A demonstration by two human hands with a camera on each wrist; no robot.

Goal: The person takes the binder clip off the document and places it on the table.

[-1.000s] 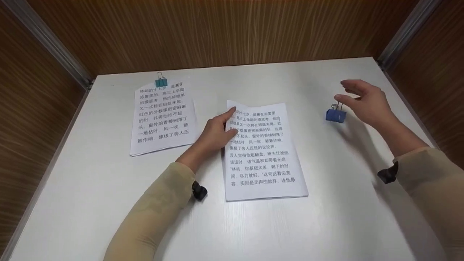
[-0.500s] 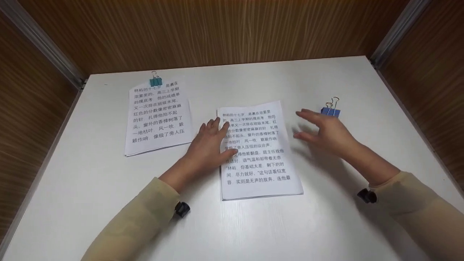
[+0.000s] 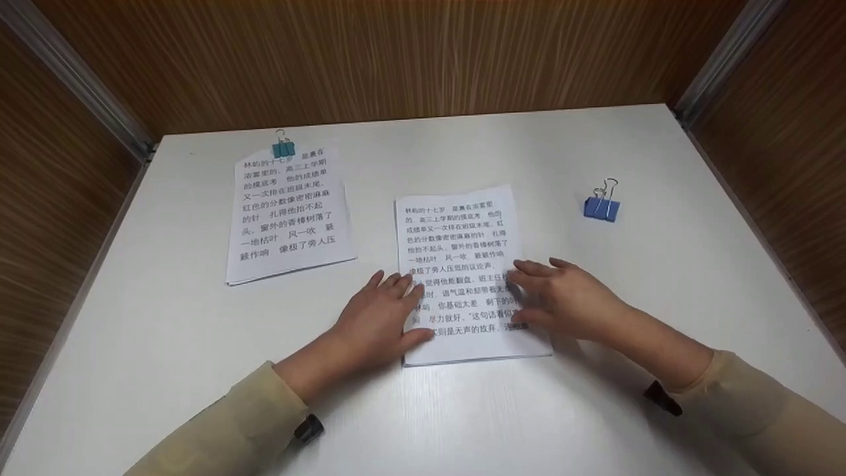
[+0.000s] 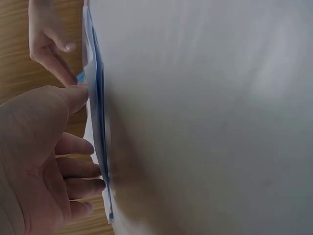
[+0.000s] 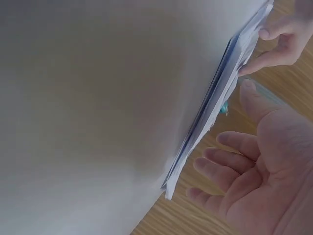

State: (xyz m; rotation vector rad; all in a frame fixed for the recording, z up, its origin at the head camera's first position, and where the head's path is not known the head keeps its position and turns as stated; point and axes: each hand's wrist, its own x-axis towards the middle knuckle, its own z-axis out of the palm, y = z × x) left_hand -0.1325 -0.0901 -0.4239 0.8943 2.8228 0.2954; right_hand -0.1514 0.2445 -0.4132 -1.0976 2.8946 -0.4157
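Note:
A stack of printed paper sheets (image 3: 456, 258) lies at the middle of the table, its top edge slightly wavy. My left hand (image 3: 377, 324) is at its lower left edge, fingertips at the side and thumb over the page; the left wrist view has these fingers against the sheets' edge. Across from it, my right hand (image 3: 568, 297) hovers at the right edge with fingers loosely bent. In the right wrist view the right fingers (image 5: 220, 171) appear just off the stack. Beyond the right hand, a blue binder clip (image 3: 601, 209) stands on the table with its wire handles up.
A second printed stack (image 3: 287, 211) lies at the back left, with a teal binder clip (image 3: 283, 149) on its top edge. Wood-grain panels (image 3: 396, 59) enclose the white table (image 3: 165, 317) at the back and sides.
My right hand has come from beside the blue binder clip down and left to the middle stack. My left hand has slid down the stack's left edge toward me, its fingers loosening.

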